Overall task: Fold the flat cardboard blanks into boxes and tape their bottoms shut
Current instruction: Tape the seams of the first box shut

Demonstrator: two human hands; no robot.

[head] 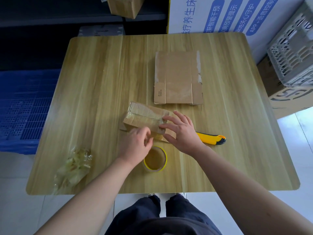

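- Two hands at folded box, taped over, mid table.
- Right hand: fingers spread, pressing box end.
- Left hand: fingers curled, pinching box's near edge.
- Tape roll just below; flat blank beyond.

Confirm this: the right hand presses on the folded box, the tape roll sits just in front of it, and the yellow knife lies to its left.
One error: the head view shows the yellow knife lying to the right of the folded box, past the right hand. The rest holds.
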